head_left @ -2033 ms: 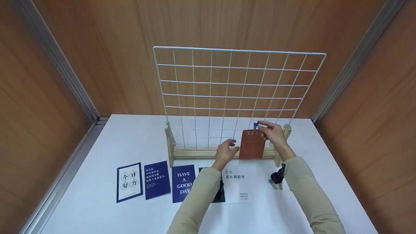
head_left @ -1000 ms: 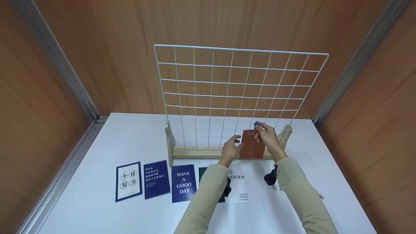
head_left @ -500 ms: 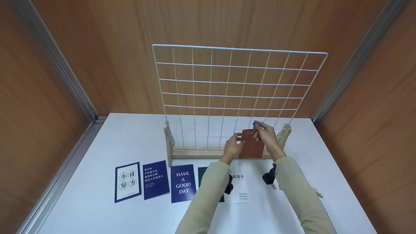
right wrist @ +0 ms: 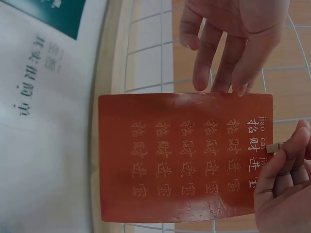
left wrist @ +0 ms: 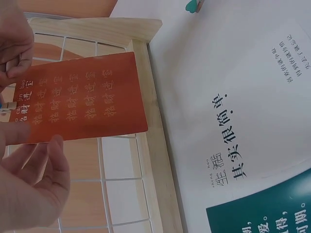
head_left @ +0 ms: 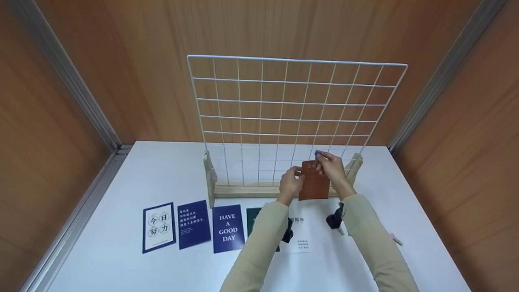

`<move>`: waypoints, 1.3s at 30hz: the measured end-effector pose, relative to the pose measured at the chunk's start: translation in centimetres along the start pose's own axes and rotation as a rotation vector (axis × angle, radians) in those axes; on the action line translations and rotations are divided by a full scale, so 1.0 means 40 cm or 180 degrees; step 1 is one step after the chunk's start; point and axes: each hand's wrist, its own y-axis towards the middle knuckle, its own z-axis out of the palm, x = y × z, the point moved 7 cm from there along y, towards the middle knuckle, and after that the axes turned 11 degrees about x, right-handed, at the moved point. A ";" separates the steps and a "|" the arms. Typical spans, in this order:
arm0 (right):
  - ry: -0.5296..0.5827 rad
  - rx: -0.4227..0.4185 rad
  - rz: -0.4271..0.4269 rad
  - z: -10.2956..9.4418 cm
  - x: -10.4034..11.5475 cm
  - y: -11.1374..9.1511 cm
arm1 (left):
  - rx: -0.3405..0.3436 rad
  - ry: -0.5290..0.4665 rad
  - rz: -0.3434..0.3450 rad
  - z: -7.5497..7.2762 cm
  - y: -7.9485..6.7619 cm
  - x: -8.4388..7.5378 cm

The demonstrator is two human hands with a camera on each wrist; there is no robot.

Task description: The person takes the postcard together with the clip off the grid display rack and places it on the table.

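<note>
A red card (head_left: pixel 314 183) with rows of printed characters stands upright before the white wire grid (head_left: pixel 261 119), near its lower right. My right hand (head_left: pixel 332 168) pinches a small clothespin (head_left: pixel 317 153), blue at one end and wooden, at the card's top edge. In the right wrist view its wooden tip (right wrist: pixel 275 147) overlaps the top line of print. My left hand (head_left: pixel 290 184) holds the card's left edge, thumb tip at the front and other fingertips partly hidden behind it. Below the hands lies a white card (head_left: pixel 298 243), partly covered by the left sleeve.
The grid stands in a wooden base (head_left: pixel 251 191). On the white table (head_left: pixel 170 170) lie a white card with a blue border (head_left: pixel 159 228), two blue cards and a green card (left wrist: pixel 265 213). A pink clothespin (head_left: pixel 396 240) lies beside the right sleeve. Wood-grain walls enclose the table.
My left hand has moved right onto the card's edge. The right hand has drawn lower around the clothespin. The red card's lower edge has just swung slightly toward me.
</note>
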 end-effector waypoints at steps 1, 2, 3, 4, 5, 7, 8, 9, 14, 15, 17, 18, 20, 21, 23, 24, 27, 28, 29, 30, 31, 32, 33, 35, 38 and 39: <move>0.0001 -0.0008 -0.0001 0.000 0.000 0.000 | -0.0010 0.0016 -0.0013 -0.001 0.000 0.001; -0.0001 -0.0008 -0.0003 0.000 0.000 -0.001 | -0.0019 0.0029 -0.0024 -0.001 0.000 0.001; 0.0002 -0.0012 -0.0003 0.000 0.000 -0.001 | -0.0033 0.0053 -0.0025 -0.001 0.000 0.001; 0.0003 -0.0009 -0.0004 -0.001 0.000 -0.001 | -0.0048 0.0072 -0.0023 -0.002 0.000 0.002; 0.0003 -0.0010 -0.0006 -0.001 0.000 -0.001 | -0.0064 0.0077 -0.0021 -0.003 0.000 0.002; 0.0022 -0.0019 -0.0008 -0.001 0.000 0.000 | -0.0097 0.0072 -0.0022 -0.004 0.001 0.002; 0.0021 -0.0013 -0.0009 -0.001 0.000 0.001 | -0.0119 0.0079 -0.0019 -0.004 0.001 0.002; 0.0019 -0.0009 -0.0007 -0.001 0.000 0.001 | -0.0141 0.0081 -0.0018 -0.005 0.001 0.002; 0.0027 -0.0024 0.0002 -0.003 -0.003 0.003 | -0.0238 0.0073 -0.0003 -0.009 -0.002 0.000; 0.0035 -0.0025 -0.0001 -0.004 -0.003 0.003 | -0.0249 0.0062 -0.0002 -0.009 -0.002 0.000; 0.0067 -0.0029 -0.0006 -0.005 -0.004 0.003 | -0.0265 0.0040 -0.0007 -0.009 -0.004 -0.001; 0.0083 -0.0029 -0.0010 -0.006 -0.004 0.004 | -0.0272 0.0027 -0.0016 -0.009 -0.004 -0.001; 0.0128 -0.0033 -0.0003 -0.006 -0.005 0.005 | -0.0279 0.0003 -0.0043 -0.009 -0.004 -0.001; 0.0132 -0.0030 0.0001 -0.006 -0.005 0.006 | -0.0286 0.0007 -0.0051 -0.008 -0.004 -0.002; 0.0157 -0.0038 -0.0012 -0.007 -0.004 0.007 | -0.0304 0.0021 -0.0049 -0.009 -0.004 -0.004; 0.0173 -0.0046 -0.0026 -0.008 -0.004 0.008 | -0.0307 0.0022 -0.0047 -0.009 -0.003 -0.004; 0.0232 -0.0101 -0.0071 -0.010 -0.004 0.009 | -0.0282 -0.0003 -0.0063 -0.007 -0.004 -0.005; 0.0246 -0.0110 -0.0093 -0.009 -0.003 0.009 | -0.0275 -0.0018 -0.0074 -0.007 -0.004 -0.004; 0.0251 -0.0129 -0.0104 -0.009 -0.002 0.009 | -0.0272 -0.0020 -0.0088 -0.006 -0.004 -0.003; 0.0263 -0.0146 -0.0109 -0.009 -0.001 0.008 | -0.0271 -0.0018 -0.0094 -0.006 -0.004 -0.002; 0.0277 -0.0161 -0.0106 -0.008 0.000 0.007 | -0.0276 -0.0013 -0.0098 -0.006 -0.005 -0.002; 0.0287 -0.0173 -0.0103 -0.007 0.001 0.007 | -0.0287 0.0005 -0.0092 -0.007 -0.005 -0.002; 0.0302 -0.0189 -0.0104 -0.006 0.002 0.006 | -0.0295 0.0025 -0.0087 -0.008 -0.005 -0.001; 0.0314 -0.0242 -0.0126 -0.007 0.007 0.005 | -0.0292 0.0057 -0.0086 -0.007 -0.005 0.001; 0.0221 -0.0300 -0.0255 -0.009 0.021 0.004 | -0.0253 0.0029 -0.0114 -0.005 -0.005 0.006; 0.0184 -0.0319 -0.0306 -0.010 0.026 0.004 | -0.0247 0.0027 -0.0122 -0.005 -0.005 0.007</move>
